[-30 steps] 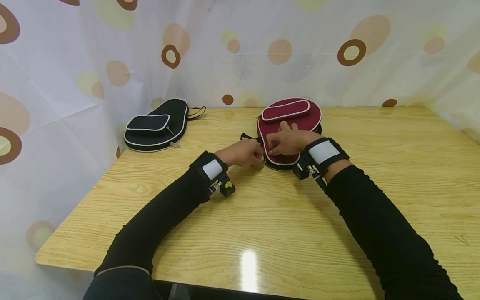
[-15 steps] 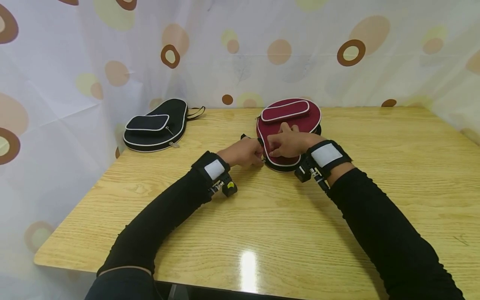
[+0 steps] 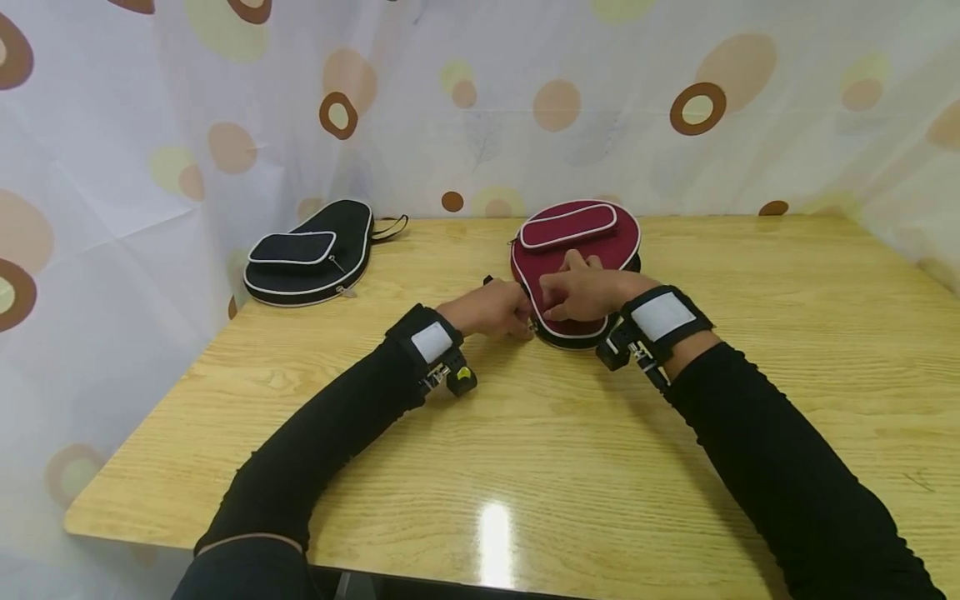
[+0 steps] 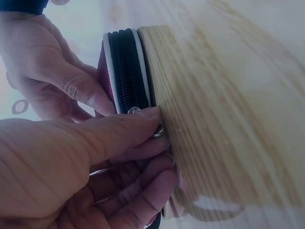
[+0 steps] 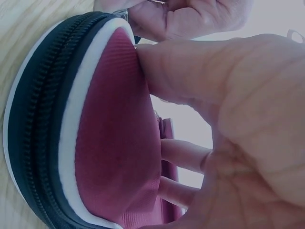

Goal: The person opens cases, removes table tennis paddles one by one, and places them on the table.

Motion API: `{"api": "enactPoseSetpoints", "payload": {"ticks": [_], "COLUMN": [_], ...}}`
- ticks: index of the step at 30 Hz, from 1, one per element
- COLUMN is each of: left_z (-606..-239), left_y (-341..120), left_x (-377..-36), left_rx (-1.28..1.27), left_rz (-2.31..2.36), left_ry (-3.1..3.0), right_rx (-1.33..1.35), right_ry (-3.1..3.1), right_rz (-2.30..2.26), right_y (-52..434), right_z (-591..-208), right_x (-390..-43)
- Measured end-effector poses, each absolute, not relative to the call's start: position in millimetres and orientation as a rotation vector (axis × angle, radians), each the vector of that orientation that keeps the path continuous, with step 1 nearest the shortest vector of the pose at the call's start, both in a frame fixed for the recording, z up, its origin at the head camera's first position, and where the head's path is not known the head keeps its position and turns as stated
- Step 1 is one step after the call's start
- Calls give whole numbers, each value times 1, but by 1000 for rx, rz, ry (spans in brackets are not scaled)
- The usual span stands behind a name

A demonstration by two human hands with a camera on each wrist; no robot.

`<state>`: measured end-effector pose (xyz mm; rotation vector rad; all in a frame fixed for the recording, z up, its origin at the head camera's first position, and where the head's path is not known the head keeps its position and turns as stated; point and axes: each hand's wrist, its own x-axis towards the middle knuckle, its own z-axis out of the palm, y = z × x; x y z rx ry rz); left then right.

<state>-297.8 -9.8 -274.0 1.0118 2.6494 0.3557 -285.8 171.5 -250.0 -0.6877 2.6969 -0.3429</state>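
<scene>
A dark red paddle case (image 3: 536, 268) with white piping lies flat on the wooden table, its narrow handle end toward me. Along its black side band runs a zipper (image 4: 125, 71). My left hand (image 3: 495, 308) pinches the metal zipper pull (image 4: 135, 110) between thumb and forefinger at the case's left edge; the pull is mostly covered by those fingers. On top of the narrow end, my right hand (image 3: 588, 287) presses down, the thumb (image 5: 176, 67) near the piping and the other fingers spread farther up on the red fabric. The zipper's side band shows closed in the right wrist view.
A black paddle case (image 3: 330, 217) with white piping, a small front pocket and a wrist loop (image 3: 392, 227) lies at the back left of the table (image 3: 420, 483). A patterned curtain (image 3: 510, 125) hangs behind the table and at its sides.
My left hand has shifted slightly right with the zipper pull. The narrow end of the red case and my right hand have also edged slightly right and toward me.
</scene>
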Motion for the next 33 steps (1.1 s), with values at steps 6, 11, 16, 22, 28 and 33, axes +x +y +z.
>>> {"api": "enactPoseSetpoints", "payload": {"ticks": [6,11,16,22,28,33], "left_z": [-278,-274,-263,-247,-236,-237], "left_y": [-11,-10,-9,-10,-9,-4], "left_x": [-298,-295,-292,-286,-279,-279], "left_rx": [970,989,990,1002,983,940], "left_rz": [367,320,267,269,517,752], "left_ry": [2640,2633,2623,2681,2841,2890], "right_rx": [-702,-404,5,164,161,-25], "right_ry": [2803,3009,2954,2698,2738,2875], "right_rz": [-450,-555,-754,-1115,-1333,-1373], "right_y": [173,184,203,219,215,197], "right_z": [-253,-252,-254,-258,-245,-227], "right_x": [-284,-284,-285,-291,-295,-291]}}
